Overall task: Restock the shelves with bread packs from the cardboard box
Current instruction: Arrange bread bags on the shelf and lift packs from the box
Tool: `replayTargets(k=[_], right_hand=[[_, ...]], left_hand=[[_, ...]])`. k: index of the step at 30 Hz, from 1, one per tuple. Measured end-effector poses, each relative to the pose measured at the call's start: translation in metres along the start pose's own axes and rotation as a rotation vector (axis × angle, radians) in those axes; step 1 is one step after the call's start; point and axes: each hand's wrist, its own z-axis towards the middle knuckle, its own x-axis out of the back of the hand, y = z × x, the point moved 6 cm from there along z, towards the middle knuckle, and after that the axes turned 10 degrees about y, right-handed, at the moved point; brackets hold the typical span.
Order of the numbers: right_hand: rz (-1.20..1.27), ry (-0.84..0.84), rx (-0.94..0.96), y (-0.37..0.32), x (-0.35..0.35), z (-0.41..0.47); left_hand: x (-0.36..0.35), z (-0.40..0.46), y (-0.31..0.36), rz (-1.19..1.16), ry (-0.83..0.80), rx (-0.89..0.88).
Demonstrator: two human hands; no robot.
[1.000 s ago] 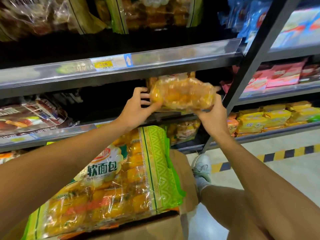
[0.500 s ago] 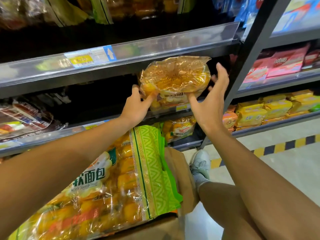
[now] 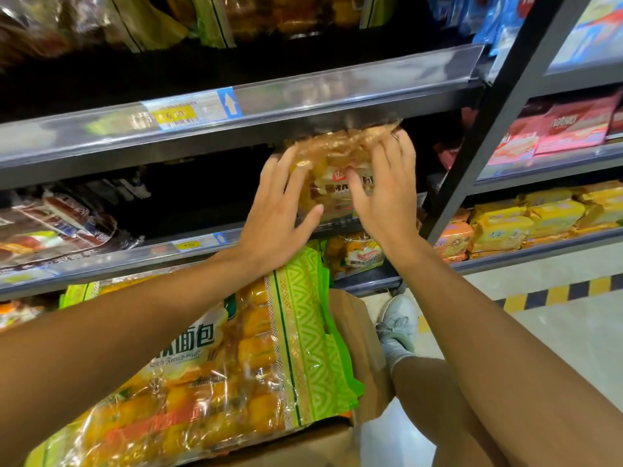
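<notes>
Both hands, left [image 3: 276,210] and right [image 3: 387,193], press flat-fingered on the bread pack [image 3: 337,156], seating it upright at the shelf's [image 3: 202,244] right end.

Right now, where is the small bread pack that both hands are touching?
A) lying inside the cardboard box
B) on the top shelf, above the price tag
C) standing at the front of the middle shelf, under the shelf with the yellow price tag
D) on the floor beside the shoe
C: the small bread pack stands on the middle shelf, with the left hand and right hand pressing flat against its front.
</notes>
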Motion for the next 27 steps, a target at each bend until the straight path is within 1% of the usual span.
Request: replayTargets(k=[3,5,7,8,10,12,13,14,17,19,20,21,22,24,27], right_hand=[[0.026,-0.116,-0.049,0.011,-0.016,-0.001],[0.095,-0.091,-0.098,0.016,-0.013,-0.003],[0.097,-0.018,-0.075,0.019,-0.002,-0.009],[0.091,-0.012,-0.057,0.021,0.001,-0.015],[0.074,-0.065,-0.04,0.028,0.0,-0.028],[0.043,-0.125,-0.002,0.035,-0.003,-0.039],[0.023,-0.15,0.018,0.037,-0.005,-0.043],[0.002,-0.173,0.032,0.039,-0.008,-0.046],[-0.019,-0.218,0.038,0.039,-0.017,-0.043],[-0.032,-0.22,0.011,0.037,-0.02,-0.029],[-0.05,-0.214,-0.005,0.037,-0.02,-0.022],[-0.07,-0.209,-0.016,0.037,-0.019,-0.014],[-0.085,-0.209,-0.024,0.037,-0.019,-0.009],[-0.107,-0.242,-0.035,0.04,-0.021,-0.007],[-0.12,-0.315,-0.106,0.054,-0.023,-0.015]], left_hand=[[-0.01,0.02,-0.008,0.123,-0.098,0.032],[-0.015,0.036,-0.008,0.16,-0.173,0.137],[-0.022,0.048,-0.009,0.231,-0.262,0.22],[-0.025,0.052,-0.011,0.253,-0.293,0.242],[-0.029,0.056,-0.015,0.251,-0.309,0.276],[-0.029,0.053,-0.018,0.205,-0.262,0.286],[-0.027,0.047,-0.019,0.168,-0.224,0.264],[-0.025,0.04,-0.018,0.129,-0.181,0.205],[-0.011,0.015,-0.023,0.065,-0.118,-0.108],[-0.008,0.005,-0.034,0.112,-0.164,-0.306],[-0.01,0.003,-0.039,0.158,-0.223,-0.364],[-0.016,0.004,-0.044,0.199,-0.292,-0.376],[-0.022,0.007,-0.048,0.227,-0.363,-0.342],[-0.035,0.018,-0.049,0.237,-0.469,-0.223],[-0.048,0.042,-0.043,0.195,-0.527,-0.101]])
